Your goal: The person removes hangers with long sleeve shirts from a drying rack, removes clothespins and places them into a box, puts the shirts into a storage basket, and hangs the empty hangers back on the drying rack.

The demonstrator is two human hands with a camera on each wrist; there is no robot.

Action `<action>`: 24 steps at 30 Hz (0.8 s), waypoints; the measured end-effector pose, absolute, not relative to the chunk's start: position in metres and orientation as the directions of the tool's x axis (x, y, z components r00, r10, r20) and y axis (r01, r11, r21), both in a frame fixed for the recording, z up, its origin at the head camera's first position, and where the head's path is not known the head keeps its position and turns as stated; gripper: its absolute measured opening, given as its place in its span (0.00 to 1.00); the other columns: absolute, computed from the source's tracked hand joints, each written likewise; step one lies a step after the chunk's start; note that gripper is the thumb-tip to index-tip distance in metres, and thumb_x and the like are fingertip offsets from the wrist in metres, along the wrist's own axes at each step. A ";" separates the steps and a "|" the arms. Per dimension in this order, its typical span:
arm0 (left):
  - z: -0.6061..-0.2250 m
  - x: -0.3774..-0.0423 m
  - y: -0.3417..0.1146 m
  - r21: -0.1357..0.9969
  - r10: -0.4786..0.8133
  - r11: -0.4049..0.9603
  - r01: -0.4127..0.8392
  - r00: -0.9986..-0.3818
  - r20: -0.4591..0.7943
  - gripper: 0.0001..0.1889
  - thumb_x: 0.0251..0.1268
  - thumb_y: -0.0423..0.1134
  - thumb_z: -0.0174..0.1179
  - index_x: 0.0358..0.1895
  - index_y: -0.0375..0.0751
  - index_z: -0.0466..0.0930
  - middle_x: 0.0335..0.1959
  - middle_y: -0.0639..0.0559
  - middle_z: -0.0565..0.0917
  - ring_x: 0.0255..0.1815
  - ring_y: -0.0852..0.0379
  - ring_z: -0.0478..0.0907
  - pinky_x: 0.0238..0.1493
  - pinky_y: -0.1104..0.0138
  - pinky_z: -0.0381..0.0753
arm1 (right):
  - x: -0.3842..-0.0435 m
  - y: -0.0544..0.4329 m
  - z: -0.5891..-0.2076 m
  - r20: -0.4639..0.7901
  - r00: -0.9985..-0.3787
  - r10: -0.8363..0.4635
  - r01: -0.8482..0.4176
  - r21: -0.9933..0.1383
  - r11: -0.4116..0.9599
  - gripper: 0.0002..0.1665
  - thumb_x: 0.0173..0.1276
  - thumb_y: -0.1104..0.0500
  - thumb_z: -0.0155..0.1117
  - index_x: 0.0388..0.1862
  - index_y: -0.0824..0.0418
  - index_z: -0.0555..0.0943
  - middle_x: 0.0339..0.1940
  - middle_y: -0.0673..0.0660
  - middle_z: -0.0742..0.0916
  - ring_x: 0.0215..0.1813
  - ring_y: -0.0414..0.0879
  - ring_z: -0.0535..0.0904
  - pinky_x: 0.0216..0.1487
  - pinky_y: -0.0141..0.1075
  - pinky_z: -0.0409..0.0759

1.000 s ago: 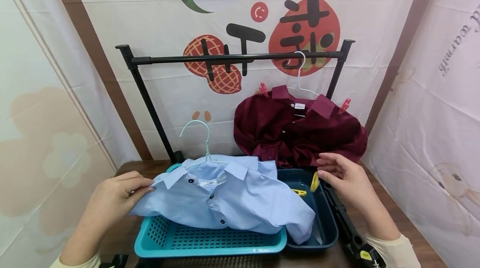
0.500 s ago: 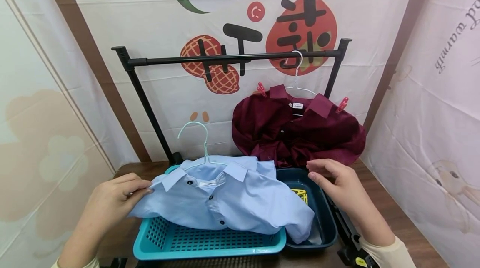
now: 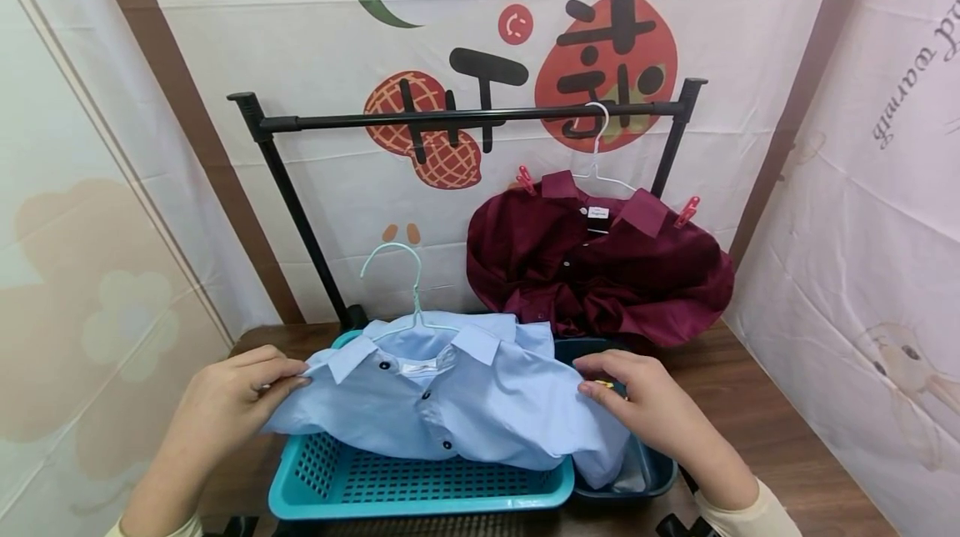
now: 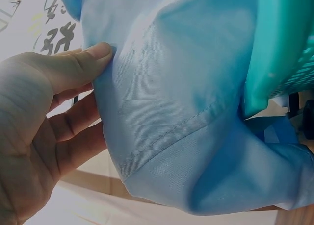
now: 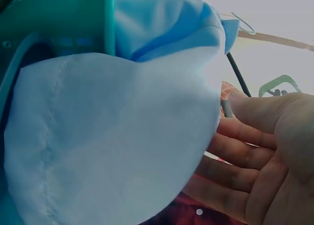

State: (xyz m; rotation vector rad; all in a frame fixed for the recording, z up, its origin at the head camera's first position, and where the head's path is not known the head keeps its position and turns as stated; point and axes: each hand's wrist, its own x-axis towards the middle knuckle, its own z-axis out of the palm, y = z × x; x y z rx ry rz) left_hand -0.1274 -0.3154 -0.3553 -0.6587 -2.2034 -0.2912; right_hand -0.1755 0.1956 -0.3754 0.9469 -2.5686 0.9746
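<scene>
Far left, left hand (image 3: 232,391): pinched the shoulder edge of the light-blue shirt (image 3: 480,387), thumb in front, fingers behind.
Black rack (image 3: 296,203): left leg rose behind the basket's back corner; crossbar ran over both shirts.
Teal basket (image 3: 420,506): sat on the wooden table (image 3: 780,429), front mesh exposed.
Pale green hanger (image 3: 416,293): neck came up through the light-blue collar, hook upright, well below the crossbar.
Light-blue shirt: lay across the back of the basket, collar up, three dark buttons showing; right end drooped over the navy tub (image 3: 665,470).
Maroon shirt (image 3: 600,270): hung from the crossbar on a white hanger (image 3: 596,155), one pink clip (image 3: 526,180) at its left shoulder, another pink clip (image 3: 687,213) at its right.
Navy tub: stood just right of the basket, mostly covered by shirt and hand; a bit of yellow showed inside.
Right hand (image 3: 637,395): at the light-blue shirt's right edge, above the tub, thumb and fingers apart, fingers fairly straight; couldn't tell whether they touched cloth.
</scene>
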 end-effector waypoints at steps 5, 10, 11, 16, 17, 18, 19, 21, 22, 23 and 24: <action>-0.354 -0.128 -0.315 -0.009 0.361 0.839 0.543 -0.545 0.757 0.27 0.77 0.66 0.48 0.35 0.53 0.91 0.31 0.70 0.81 0.23 0.74 0.68 0.25 0.77 0.69 | -0.176 0.194 -0.378 0.444 -0.742 -0.503 -0.671 -0.493 0.555 0.16 0.69 0.55 0.72 0.55 0.49 0.87 0.51 0.42 0.89 0.53 0.37 0.84 0.51 0.42 0.86; -0.354 -0.128 -0.315 -0.011 0.362 0.839 0.544 -0.544 0.757 0.27 0.77 0.66 0.48 0.35 0.53 0.91 0.31 0.70 0.80 0.23 0.74 0.68 0.25 0.77 0.69 | -0.178 0.191 -0.381 0.480 -0.726 -0.493 -0.687 -0.478 0.547 0.16 0.65 0.62 0.75 0.51 0.51 0.88 0.48 0.43 0.90 0.50 0.36 0.85 0.49 0.37 0.86; -0.354 -0.128 -0.315 -0.010 0.362 0.839 0.545 -0.544 0.757 0.27 0.77 0.66 0.48 0.35 0.53 0.91 0.31 0.70 0.80 0.23 0.74 0.68 0.25 0.77 0.69 | -0.178 0.190 -0.381 0.484 -0.727 -0.488 -0.686 -0.475 0.551 0.16 0.64 0.63 0.75 0.50 0.51 0.89 0.47 0.43 0.90 0.49 0.36 0.85 0.48 0.36 0.86; -0.354 -0.128 -0.315 0.001 0.362 0.835 0.551 -0.549 0.753 0.27 0.77 0.65 0.49 0.35 0.53 0.91 0.31 0.70 0.81 0.24 0.74 0.68 0.26 0.78 0.69 | -0.177 0.187 -0.381 0.483 -0.745 -0.461 -0.665 -0.477 0.575 0.14 0.63 0.67 0.76 0.43 0.50 0.89 0.42 0.42 0.90 0.44 0.34 0.84 0.46 0.34 0.86; -0.354 -0.128 -0.315 0.003 0.362 0.833 0.553 -0.550 0.752 0.26 0.77 0.65 0.49 0.35 0.53 0.91 0.31 0.70 0.81 0.24 0.74 0.68 0.26 0.78 0.69 | -0.177 0.186 -0.382 0.481 -0.748 -0.457 -0.661 -0.479 0.578 0.14 0.63 0.67 0.76 0.42 0.49 0.89 0.41 0.42 0.90 0.43 0.33 0.84 0.45 0.34 0.86; -0.354 -0.128 -0.315 0.004 0.362 0.833 0.554 -0.551 0.752 0.26 0.77 0.65 0.49 0.35 0.53 0.91 0.31 0.70 0.81 0.24 0.74 0.68 0.26 0.78 0.69 | -0.177 0.186 -0.382 0.479 -0.752 -0.453 -0.657 -0.482 0.580 0.13 0.62 0.67 0.76 0.41 0.49 0.88 0.40 0.42 0.90 0.42 0.33 0.83 0.45 0.33 0.86; -0.354 -0.128 -0.315 0.006 0.362 0.833 0.554 -0.552 0.751 0.26 0.77 0.65 0.49 0.35 0.54 0.91 0.32 0.70 0.81 0.24 0.74 0.68 0.26 0.78 0.70 | -0.176 0.185 -0.382 0.479 -0.754 -0.448 -0.653 -0.485 0.581 0.13 0.62 0.67 0.76 0.40 0.49 0.88 0.40 0.42 0.89 0.42 0.33 0.83 0.44 0.33 0.86; -0.354 -0.128 -0.315 0.009 0.360 0.834 0.552 -0.557 0.748 0.26 0.76 0.65 0.49 0.36 0.54 0.91 0.32 0.70 0.81 0.24 0.73 0.69 0.26 0.78 0.70 | -0.176 0.184 -0.383 0.483 -0.759 -0.437 -0.647 -0.487 0.587 0.13 0.62 0.67 0.76 0.40 0.49 0.88 0.39 0.42 0.89 0.41 0.33 0.82 0.43 0.33 0.85; -0.354 -0.128 -0.315 0.011 0.359 0.835 0.550 -0.560 0.747 0.26 0.76 0.65 0.49 0.36 0.54 0.91 0.32 0.70 0.81 0.24 0.73 0.70 0.27 0.78 0.70 | -0.176 0.184 -0.383 0.486 -0.760 -0.432 -0.645 -0.486 0.590 0.13 0.62 0.67 0.76 0.40 0.49 0.88 0.39 0.42 0.89 0.41 0.33 0.82 0.42 0.32 0.85; -0.355 -0.127 -0.315 0.011 0.357 0.837 0.547 -0.562 0.746 0.26 0.76 0.65 0.49 0.36 0.54 0.91 0.32 0.70 0.81 0.24 0.72 0.70 0.27 0.78 0.70 | -0.176 0.183 -0.384 0.490 -0.760 -0.427 -0.644 -0.484 0.592 0.13 0.62 0.67 0.76 0.40 0.49 0.88 0.39 0.42 0.89 0.41 0.32 0.82 0.42 0.32 0.85; -0.355 -0.127 -0.315 0.011 0.355 0.839 0.544 -0.563 0.746 0.27 0.76 0.65 0.48 0.36 0.54 0.91 0.32 0.70 0.81 0.24 0.72 0.70 0.27 0.78 0.70 | -0.175 0.183 -0.384 0.493 -0.761 -0.421 -0.642 -0.482 0.596 0.13 0.62 0.67 0.76 0.40 0.49 0.88 0.39 0.42 0.89 0.41 0.32 0.81 0.42 0.32 0.85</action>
